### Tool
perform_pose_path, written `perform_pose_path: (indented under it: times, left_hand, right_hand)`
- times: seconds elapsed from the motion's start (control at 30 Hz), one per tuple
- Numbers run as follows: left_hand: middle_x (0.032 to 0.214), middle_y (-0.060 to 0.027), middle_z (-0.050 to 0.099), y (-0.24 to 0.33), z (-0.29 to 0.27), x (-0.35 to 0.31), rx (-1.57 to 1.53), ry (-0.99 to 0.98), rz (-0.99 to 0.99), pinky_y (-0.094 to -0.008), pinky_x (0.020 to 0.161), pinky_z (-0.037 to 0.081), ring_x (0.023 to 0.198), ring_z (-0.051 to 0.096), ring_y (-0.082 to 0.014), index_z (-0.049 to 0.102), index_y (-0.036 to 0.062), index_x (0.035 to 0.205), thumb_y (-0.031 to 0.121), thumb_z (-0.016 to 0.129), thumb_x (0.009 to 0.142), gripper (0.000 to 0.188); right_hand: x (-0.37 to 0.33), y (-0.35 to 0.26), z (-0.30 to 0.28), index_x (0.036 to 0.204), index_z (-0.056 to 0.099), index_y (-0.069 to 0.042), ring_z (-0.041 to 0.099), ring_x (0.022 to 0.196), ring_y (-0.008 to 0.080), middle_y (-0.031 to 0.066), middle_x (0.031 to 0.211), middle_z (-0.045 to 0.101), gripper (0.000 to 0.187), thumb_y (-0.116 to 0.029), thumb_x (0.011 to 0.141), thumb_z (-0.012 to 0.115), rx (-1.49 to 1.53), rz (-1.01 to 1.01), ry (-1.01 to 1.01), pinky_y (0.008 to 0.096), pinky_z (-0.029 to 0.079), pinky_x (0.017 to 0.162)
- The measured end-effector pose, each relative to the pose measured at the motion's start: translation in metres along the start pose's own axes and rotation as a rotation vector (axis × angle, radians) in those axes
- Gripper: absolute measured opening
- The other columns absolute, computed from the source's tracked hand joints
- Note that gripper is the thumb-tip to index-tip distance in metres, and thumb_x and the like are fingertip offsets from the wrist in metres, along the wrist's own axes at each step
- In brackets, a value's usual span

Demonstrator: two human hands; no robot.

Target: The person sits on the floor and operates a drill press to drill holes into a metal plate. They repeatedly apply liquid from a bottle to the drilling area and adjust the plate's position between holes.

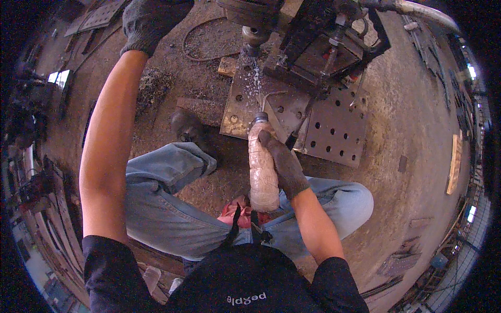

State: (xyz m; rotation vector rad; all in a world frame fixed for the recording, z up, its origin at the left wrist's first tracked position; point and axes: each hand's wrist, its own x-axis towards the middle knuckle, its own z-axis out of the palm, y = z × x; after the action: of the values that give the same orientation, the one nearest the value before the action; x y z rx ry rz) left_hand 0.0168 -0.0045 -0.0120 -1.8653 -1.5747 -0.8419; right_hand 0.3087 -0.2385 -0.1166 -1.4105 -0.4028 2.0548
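My right hand [284, 161], in a dark grey glove, is wrapped round a ribbed clear plastic bottle [262, 167] of brownish-pink liquid. The bottle's dark cap [260, 117] points away from me, and a spray of whitish drops [257, 78] runs from it toward the drill chuck [254, 35]. Beneath the chuck lies a steel plate [235, 112] with round holes. My left hand [154, 23], gloved too, is raised at the upper edge left of the drill; its fingers run out of view, so its hold is hidden.
A dark metal vise-like fixture [308, 65] stands right of the chuck, beside a second perforated plate [334, 128]. A bent thin rod [274, 94] lies near the cap. Metal shavings [154, 86] and a hose loop [188, 44] are on the left. A wooden strip [454, 164] lies far right.
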Motion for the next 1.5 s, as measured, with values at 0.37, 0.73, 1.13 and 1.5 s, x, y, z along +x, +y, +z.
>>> perform_pose_path:
  times: [0.37,0.73,1.13,1.5]
  left_hand:
    - [0.06,-0.0117,0.058,0.003,-0.001,0.001,0.015,-0.035,-0.03,-0.0437,0.053,0.047,0.059,0.061,-0.0342,0.06,0.0124,0.064,0.038,0.078,0.065,0.032]
    - [0.059,-0.0111,0.058,0.004,-0.002,0.0,0.002,-0.045,-0.038,-0.0429,0.052,0.047,0.058,0.061,-0.0333,0.061,0.0125,0.064,0.039,0.078,0.066,0.031]
    - [0.061,-0.0114,0.059,0.004,-0.002,0.0,-0.006,-0.043,-0.033,-0.0426,0.053,0.047,0.059,0.062,-0.0323,0.063,0.0122,0.066,0.038,0.081,0.066,0.031]
    - [0.061,-0.0117,0.058,0.006,-0.001,-0.001,-0.013,-0.044,-0.042,-0.0425,0.052,0.047,0.058,0.061,-0.0324,0.062,0.0112,0.066,0.038,0.081,0.066,0.032]
  right_hand:
    - [0.003,0.006,-0.002,0.13,0.054,-0.007,0.066,0.092,0.0185,0.0059,0.109,0.066,0.061,-0.047,0.089,0.072,-0.429,-0.32,0.033,0.0317,0.054,0.08]
    - [0.011,0.028,0.0,0.13,0.049,-0.002,0.063,0.102,0.0187,0.0074,0.113,0.064,0.07,-0.029,0.078,0.086,-0.471,-0.169,-0.194,0.0357,0.052,0.092]
    - [0.012,0.024,-0.001,0.131,0.049,-0.001,0.062,0.105,0.0198,0.0089,0.114,0.064,0.075,-0.034,0.075,0.087,-0.626,-0.25,-0.17,0.0358,0.051,0.094]
    - [0.014,0.027,0.0,0.127,0.05,-0.002,0.062,0.102,0.0199,0.0081,0.113,0.063,0.066,-0.029,0.079,0.085,-0.625,-0.331,-0.161,0.036,0.051,0.093]
